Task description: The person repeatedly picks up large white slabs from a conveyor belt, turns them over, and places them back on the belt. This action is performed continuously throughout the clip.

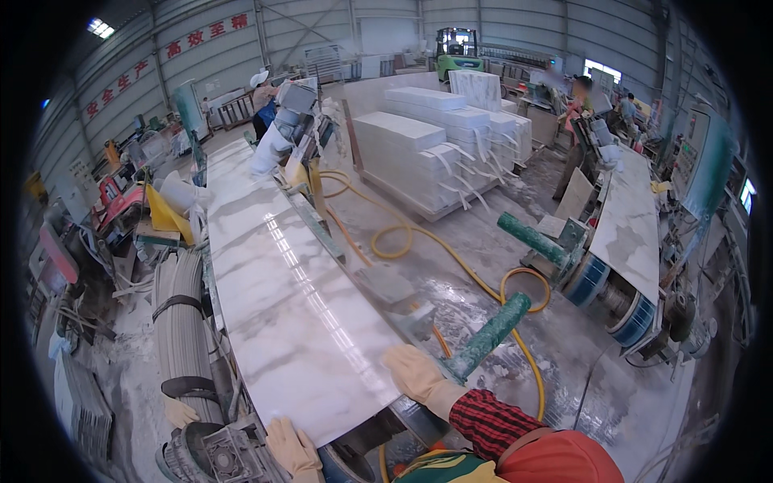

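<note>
A long white-and-grey marble slab [274, 314] lies on a machine's conveyor bed and stretches away from me. My left hand [291, 447], in a cream glove, rests at the slab's near left corner with its fingers stretched out. On the near right edge lies my right hand [412, 373], gloved the same way, its fingers flat over the stone. Neither hand is visibly closed around anything. Beneath the near end, a dark blue roller [342, 463] shows in part. A green cylinder [493, 334] sticks out beside my right hand.
A yellow hose [451, 249] loops across the wet floor at right. Beyond it stand strapped stacks of stone [435, 153]. A second slab line [628, 209] runs along the right. Left of my slab are bundled grey strips [179, 322] and a motor [225, 451]. Co-workers [262, 105] stand farther off.
</note>
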`<control>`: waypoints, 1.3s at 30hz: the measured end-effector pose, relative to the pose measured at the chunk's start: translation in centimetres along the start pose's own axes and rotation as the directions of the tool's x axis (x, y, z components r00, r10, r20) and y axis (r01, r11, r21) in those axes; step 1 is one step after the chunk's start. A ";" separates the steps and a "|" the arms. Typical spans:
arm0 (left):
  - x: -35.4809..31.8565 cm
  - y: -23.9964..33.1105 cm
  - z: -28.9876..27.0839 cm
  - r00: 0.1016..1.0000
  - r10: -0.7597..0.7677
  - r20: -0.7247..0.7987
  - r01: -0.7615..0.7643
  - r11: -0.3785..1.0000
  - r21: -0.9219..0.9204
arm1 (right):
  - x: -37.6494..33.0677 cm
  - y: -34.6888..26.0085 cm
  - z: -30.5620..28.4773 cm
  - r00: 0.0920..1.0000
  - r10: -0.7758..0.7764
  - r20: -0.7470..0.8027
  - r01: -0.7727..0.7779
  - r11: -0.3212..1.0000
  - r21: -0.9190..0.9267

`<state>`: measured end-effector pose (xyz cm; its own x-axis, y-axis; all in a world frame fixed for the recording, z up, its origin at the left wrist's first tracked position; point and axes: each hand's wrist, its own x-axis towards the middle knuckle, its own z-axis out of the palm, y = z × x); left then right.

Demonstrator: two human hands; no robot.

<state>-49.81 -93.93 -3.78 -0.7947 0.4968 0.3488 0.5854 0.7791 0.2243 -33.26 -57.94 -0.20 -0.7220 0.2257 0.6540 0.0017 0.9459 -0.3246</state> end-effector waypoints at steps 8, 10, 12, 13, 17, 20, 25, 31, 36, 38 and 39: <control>-0.9 0.2 0.1 1.000 -0.020 -0.019 0.020 1.000 0.020 | -0.2 -0.2 -0.4 1.000 -0.002 0.030 0.001 1.000 0.023; -1.1 0.1 0.2 0.999 -0.015 -0.032 0.015 1.000 0.017 | -0.2 -0.2 -0.4 1.000 -0.027 0.004 0.027 0.999 0.020; -1.2 0.1 0.1 1.000 -0.018 -0.021 0.018 1.000 0.018 | -0.1 -0.4 -0.8 0.999 -0.031 0.009 0.031 0.999 0.024; -1.2 0.1 0.1 1.000 -0.019 -0.014 0.019 1.000 0.019 | 0.0 -0.4 -1.0 0.999 -0.032 0.012 0.031 0.999 0.025; -1.5 0.2 -0.3 1.000 -0.020 -0.012 0.020 1.000 0.012 | -0.2 -0.6 -0.9 0.999 -0.035 0.008 0.034 0.999 0.015; -1.0 0.7 -0.4 0.999 0.036 -0.032 -0.036 0.999 -0.002 | -0.6 -0.4 -1.3 1.000 -0.028 0.001 0.028 1.000 -0.008; -0.9 1.6 -2.2 0.999 0.046 -0.006 -0.046 0.998 -0.049 | -0.6 -0.7 -1.1 0.998 -0.056 -0.036 0.056 0.998 -0.001; -1.8 -0.4 -0.6 0.989 0.127 -0.080 -0.124 0.991 0.045 | -1.6 -0.6 -0.7 0.998 -0.010 0.059 0.008 0.999 0.034; 2.3 -0.9 -0.1 0.988 0.046 0.150 -0.044 0.999 -0.021 | -0.5 -0.2 -1.2 0.951 0.068 0.301 -0.071 0.997 0.000; 3.4 -0.5 0.1 0.987 0.021 0.160 -0.023 1.000 0.012 | 0.1 0.0 -0.9 0.930 0.094 0.354 -0.092 0.995 -0.022; 3.6 -0.3 0.2 0.988 0.013 0.152 -0.021 0.999 0.050 | 0.2 0.2 -0.3 0.940 0.079 0.332 -0.073 0.997 -0.033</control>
<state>-52.89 -92.23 -2.79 -0.8019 0.5597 0.2090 0.5935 0.7864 0.1712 -33.25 -57.64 0.09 -0.9082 0.2099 0.3622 0.0769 0.9341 -0.3485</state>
